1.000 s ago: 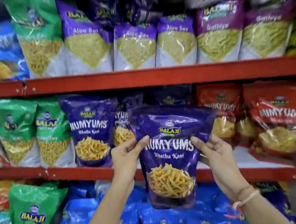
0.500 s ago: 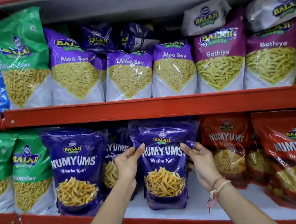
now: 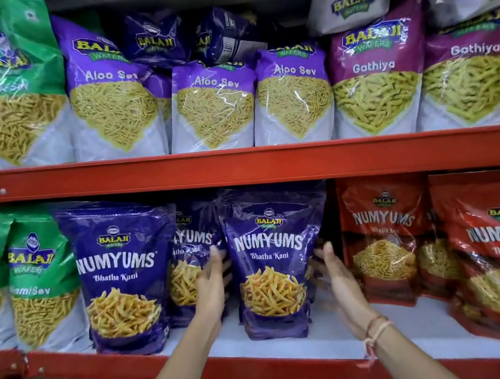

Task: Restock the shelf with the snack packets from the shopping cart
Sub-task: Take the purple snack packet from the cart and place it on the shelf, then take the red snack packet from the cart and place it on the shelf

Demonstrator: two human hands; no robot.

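Middle shelf [image 3: 267,347]: three purple Numyums packets; the right-hand packet [image 3: 272,264] stands upright between the hands. Left hand [image 3: 213,288] flat at its nine o'clock edge, right hand [image 3: 337,270] at three o'clock, fingers extended, neither closed.

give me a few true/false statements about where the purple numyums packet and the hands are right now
1. The purple Numyums packet between the hands stands upright on the middle shelf. True.
2. It is labelled Aloo Sev. False: it reads Bhatha Kani; the Aloo Sev packets are on the shelf above.
3. The left hand and the right hand are at the packet's two sides. True.
4. Red Numyums packets stand to the left of it. False: they stand to its right.
5. Another purple Numyums packet stands further left on the same shelf. True.
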